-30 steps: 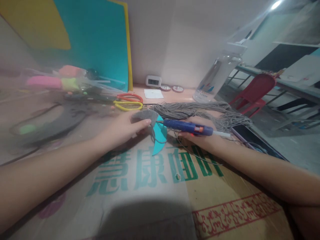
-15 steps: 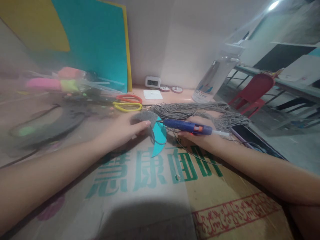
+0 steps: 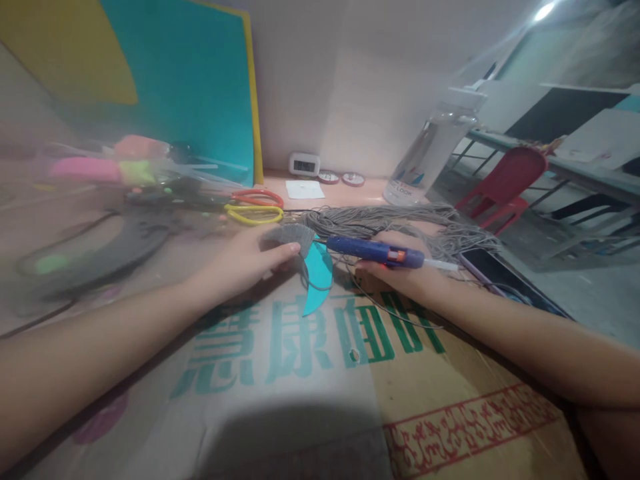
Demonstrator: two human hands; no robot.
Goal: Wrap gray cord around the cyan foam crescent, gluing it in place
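My left hand [image 3: 250, 260] pinches a teal crescent-shaped piece [image 3: 319, 270] by its upper end, where grey cord [image 3: 293, 237] is wound closely around it. The lower, pointed part of the crescent is bare, with a loop of cord hanging across it. In my right hand [image 3: 400, 267] is a blue hot glue gun [image 3: 375, 251], its nozzle at the border between wound cord and bare teal. A pale glue stick [image 3: 443, 265] juts from the gun's back end. Some of my right fingers are hidden beneath the gun.
Behind my hands lies a heap of grey cord [image 3: 350, 221], with scissors [image 3: 255, 205] to its left. A clear bottle [image 3: 425, 160] stands at the back right, and a phone [image 3: 505, 277] lies at the right edge. Printed cardboard [image 3: 310, 400] covers the surface. A small digital clock [image 3: 304, 164] sits by the wall.
Almost nothing differs. Both hands, the crescent and the glue gun keep their places; the whole view has shifted very slightly.
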